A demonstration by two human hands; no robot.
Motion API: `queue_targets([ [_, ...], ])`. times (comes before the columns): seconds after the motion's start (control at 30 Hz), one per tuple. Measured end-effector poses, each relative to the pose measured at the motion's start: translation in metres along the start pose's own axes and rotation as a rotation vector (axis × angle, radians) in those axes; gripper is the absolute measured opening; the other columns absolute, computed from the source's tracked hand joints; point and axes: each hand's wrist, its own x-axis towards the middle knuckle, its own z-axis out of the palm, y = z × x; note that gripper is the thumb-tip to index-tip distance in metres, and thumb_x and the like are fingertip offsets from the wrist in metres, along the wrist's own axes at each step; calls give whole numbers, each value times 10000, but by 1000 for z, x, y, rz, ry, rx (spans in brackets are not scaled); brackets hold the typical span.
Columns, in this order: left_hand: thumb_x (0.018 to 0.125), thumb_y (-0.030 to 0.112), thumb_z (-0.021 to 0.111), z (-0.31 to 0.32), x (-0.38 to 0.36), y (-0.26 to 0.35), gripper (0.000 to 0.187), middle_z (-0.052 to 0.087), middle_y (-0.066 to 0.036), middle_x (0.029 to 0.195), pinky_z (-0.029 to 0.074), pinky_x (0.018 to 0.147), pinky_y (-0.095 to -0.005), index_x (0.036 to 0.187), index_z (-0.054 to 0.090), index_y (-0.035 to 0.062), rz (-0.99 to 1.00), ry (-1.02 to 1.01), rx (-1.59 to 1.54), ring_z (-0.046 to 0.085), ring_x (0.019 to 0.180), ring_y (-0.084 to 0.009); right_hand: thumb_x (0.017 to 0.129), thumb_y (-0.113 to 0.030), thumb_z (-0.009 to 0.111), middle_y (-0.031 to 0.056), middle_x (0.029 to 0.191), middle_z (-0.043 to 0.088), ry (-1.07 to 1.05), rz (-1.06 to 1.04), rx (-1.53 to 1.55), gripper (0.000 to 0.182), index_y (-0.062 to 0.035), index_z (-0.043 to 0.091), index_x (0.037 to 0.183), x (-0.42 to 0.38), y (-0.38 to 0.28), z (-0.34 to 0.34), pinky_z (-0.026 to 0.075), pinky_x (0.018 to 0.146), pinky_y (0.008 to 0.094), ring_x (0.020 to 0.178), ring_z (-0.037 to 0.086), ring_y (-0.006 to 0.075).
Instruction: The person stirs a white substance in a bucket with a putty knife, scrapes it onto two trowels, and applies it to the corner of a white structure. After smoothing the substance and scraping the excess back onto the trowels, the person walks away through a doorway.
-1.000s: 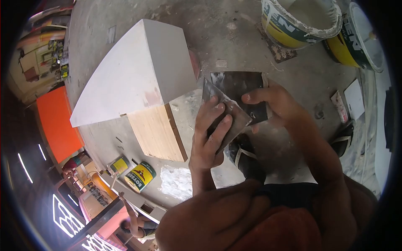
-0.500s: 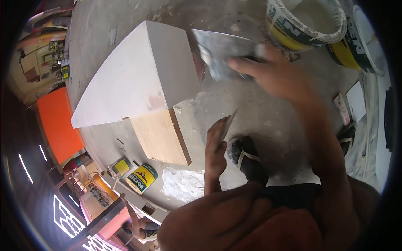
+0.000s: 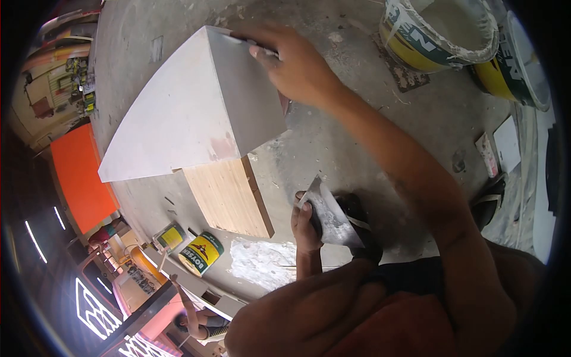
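A white-coated wedge-shaped piece (image 3: 169, 113) with a curved edge stands on the floor, a bare wood block (image 3: 226, 199) under it. My right hand (image 3: 300, 68) is closed on a putty knife (image 3: 237, 40), held at the top corner of the piece's shaded side. That blade shows almost edge-on, and its contact with the surface is partly hidden. Lower down, my left hand (image 3: 306, 229) grips a second putty knife (image 3: 333, 217), its flat metal blade smeared with whitish putty. A pinkish patch (image 3: 223, 147) marks the white face near its lower corner.
Two pails, an open one (image 3: 440, 35) and another (image 3: 514, 65), stand at upper right. Paint cans (image 3: 201, 253) sit by a white-smeared sheet (image 3: 259, 262). An orange panel (image 3: 83, 178) is at left. Another person (image 3: 193, 321) is at lower left.
My right hand has moved left and up with its putty knife, from open air to the piece's top corner. The left hand's knife has turned, so its blade face now shows.
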Motion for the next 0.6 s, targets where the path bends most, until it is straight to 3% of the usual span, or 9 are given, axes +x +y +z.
queue_targets([
  [0.1,838,300,618,-3,2,0,364,572,-93,1033,478,854,-345,1081,504,54,1,24,-48,575,964,-215,888,-32,530,147,1157,619,-10,-13,41,291,-60,644,1154,-19,-6,-4,443,957,420,1073,581,347],
  [0.3,810,298,639,-14,2,-3,402,577,-86,1057,478,879,-358,1111,500,70,-13,-66,-132,571,1000,-217,887,-29,524,148,1152,618,-39,122,165,291,-48,637,1154,4,-12,-19,447,942,418,1073,579,344],
  [0.4,801,249,627,-2,0,-2,333,576,-93,969,526,781,-336,1037,470,73,-3,29,-200,612,870,-221,874,-18,522,144,1151,619,3,72,60,293,-45,640,1142,9,-9,-7,456,934,414,1077,581,338],
  [0.53,806,276,629,-12,-5,-2,380,579,-89,947,529,796,-344,1087,476,71,-33,-38,-334,616,884,-236,849,-14,544,146,1133,623,35,16,50,303,-52,645,1132,-10,-9,1,462,930,412,1066,583,337],
  [0.6,892,265,567,-24,-5,-7,340,594,-128,872,478,420,-304,1174,539,76,-27,-6,-541,567,502,-237,939,-107,518,114,1210,603,-67,23,-30,327,-113,580,1260,-27,-8,1,443,976,410,1137,564,314],
])
